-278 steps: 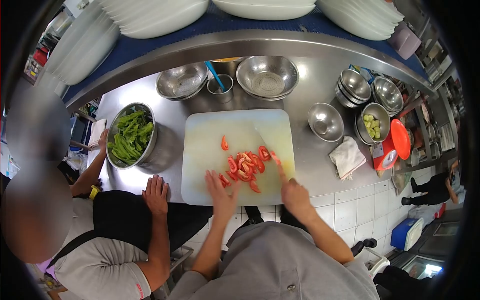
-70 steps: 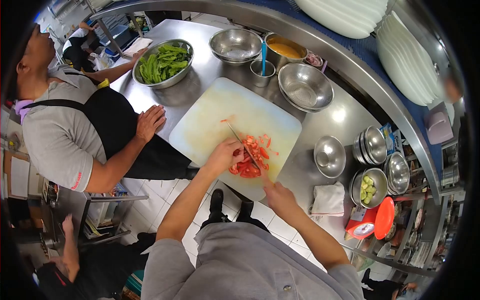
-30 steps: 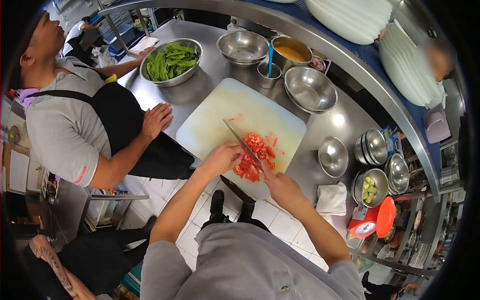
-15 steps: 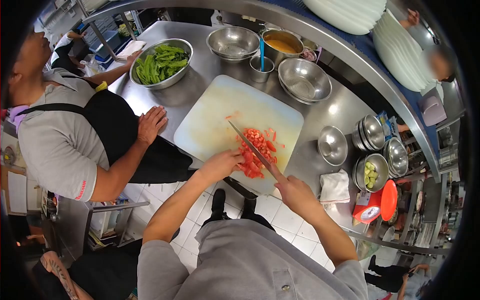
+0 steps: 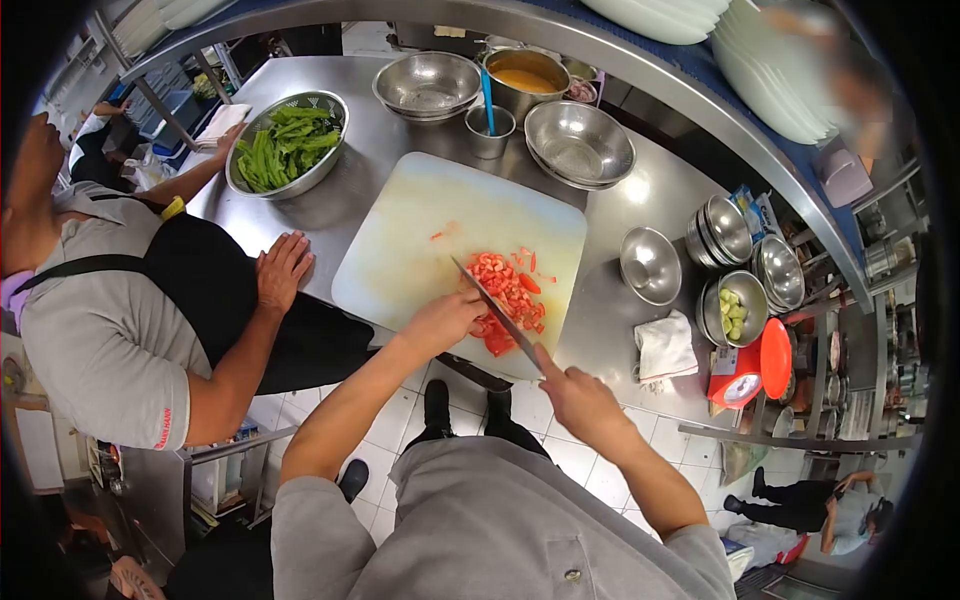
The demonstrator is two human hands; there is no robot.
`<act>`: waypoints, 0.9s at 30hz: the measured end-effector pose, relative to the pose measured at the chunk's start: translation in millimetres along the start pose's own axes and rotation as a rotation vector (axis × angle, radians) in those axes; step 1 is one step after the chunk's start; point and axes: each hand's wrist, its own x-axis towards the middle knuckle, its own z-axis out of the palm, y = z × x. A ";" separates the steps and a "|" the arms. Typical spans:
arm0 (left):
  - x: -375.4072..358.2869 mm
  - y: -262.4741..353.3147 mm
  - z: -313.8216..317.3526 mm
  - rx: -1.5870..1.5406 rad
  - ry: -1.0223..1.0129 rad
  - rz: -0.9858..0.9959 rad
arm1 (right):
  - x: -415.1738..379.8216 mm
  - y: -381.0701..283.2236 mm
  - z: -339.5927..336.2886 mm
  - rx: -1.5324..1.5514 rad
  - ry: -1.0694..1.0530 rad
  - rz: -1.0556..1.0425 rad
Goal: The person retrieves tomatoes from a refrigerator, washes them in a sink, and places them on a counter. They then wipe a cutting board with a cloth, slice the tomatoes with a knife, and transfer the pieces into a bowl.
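Observation:
My right hand grips the handle of a kitchen knife, whose blade slants up and left over chopped red tomato. My left hand has its fingers bent and pressed on tomato pieces at the near left side of the blade; the fingertips are partly hidden. The diced tomato lies in a heap on a large white cutting board. A few stray bits sit left of the heap and at its right.
A co-worker's hand rests at the table edge on the left, near a colander of green vegetables. Metal bowls, a pot of orange liquid, a white cloth and a red scale surround the board. A plate shelf hangs overhead.
The view has shifted, so the table things appear farther left. Both my hands stay at the tomato heap, with the knife still over it. The co-worker's hand remains at the table edge.

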 end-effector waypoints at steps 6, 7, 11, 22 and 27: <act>3.0 -9.5 3.0 -0.059 -0.030 0.041 | 32.7 -8.5 35.5 -0.025 0.130 0.004; 3.7 -12.7 4.2 -0.147 0.000 0.074 | 27.8 -14.2 20.2 -0.001 0.091 -0.003; 1.5 -8.9 1.1 -0.040 -0.025 0.012 | 11.3 -20.6 27.2 0.011 0.062 0.021; -3.8 1.0 13.9 -0.006 0.044 -0.123 | 8.1 -26.6 21.6 0.055 0.007 0.113; -8.8 6.7 1.8 0.016 0.083 -0.081 | 45.3 -24.1 51.2 0.040 0.192 0.057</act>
